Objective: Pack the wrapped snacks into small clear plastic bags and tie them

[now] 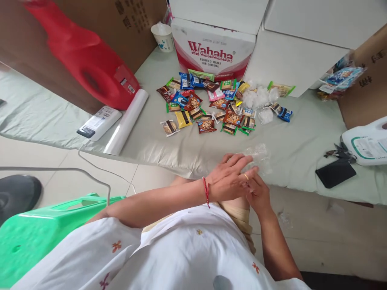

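Observation:
My left hand point(228, 179), with a red bracelet at its wrist, reaches across to meet my right hand point(258, 191) just in front of the cloth edge. The fingers of both are bent and pressed together. Whatever lies between them is too small or hidden to make out. Crumpled clear plastic film point(258, 153) shows right behind the fingertips; whether they grip it I cannot tell. Farther back on the pale cloth point(145, 141) lies a pile of small wrapped snacks point(207, 125), with brown, blue, green and yellow packets. Crumpled clear plastic point(256, 98) sits at its right side.
Behind the snacks stands a Wahaha carton point(211, 52) beside a paper cup point(163, 37). At left are a red jug point(90, 56), a white roll point(127, 123) and a power bank point(99, 123). Keys point(338, 152), a black pouch point(335, 173) and a white jug point(367, 143) lie right.

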A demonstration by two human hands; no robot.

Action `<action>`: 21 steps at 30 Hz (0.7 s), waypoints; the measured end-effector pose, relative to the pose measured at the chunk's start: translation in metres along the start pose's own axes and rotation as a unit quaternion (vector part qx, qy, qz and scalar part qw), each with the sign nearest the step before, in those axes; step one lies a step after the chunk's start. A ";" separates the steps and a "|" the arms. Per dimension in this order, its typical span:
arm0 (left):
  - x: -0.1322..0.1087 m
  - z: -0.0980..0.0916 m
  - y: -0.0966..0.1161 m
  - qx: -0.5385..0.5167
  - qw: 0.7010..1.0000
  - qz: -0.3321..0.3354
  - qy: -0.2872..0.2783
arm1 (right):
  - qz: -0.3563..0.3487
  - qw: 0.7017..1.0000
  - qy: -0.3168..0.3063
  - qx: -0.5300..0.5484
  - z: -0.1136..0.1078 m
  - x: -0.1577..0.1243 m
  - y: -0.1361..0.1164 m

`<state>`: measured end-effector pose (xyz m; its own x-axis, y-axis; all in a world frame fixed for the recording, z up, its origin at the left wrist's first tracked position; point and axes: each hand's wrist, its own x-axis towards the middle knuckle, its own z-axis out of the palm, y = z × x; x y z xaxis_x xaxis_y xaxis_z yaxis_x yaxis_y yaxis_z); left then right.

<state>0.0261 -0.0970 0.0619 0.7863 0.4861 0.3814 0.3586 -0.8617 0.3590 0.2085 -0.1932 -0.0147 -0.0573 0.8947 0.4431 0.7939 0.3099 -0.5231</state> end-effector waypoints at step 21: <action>0.096 -0.045 0.013 -0.166 0.981 0.012 0.096 | -0.013 0.987 -0.121 -0.103 -0.008 0.022 -0.006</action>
<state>0.0834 -0.0548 0.1409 0.6712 0.5123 0.5358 0.1324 -0.7940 0.5933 0.2073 -0.1777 0.0040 -0.2021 0.9457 0.2545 0.8955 0.2837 -0.3429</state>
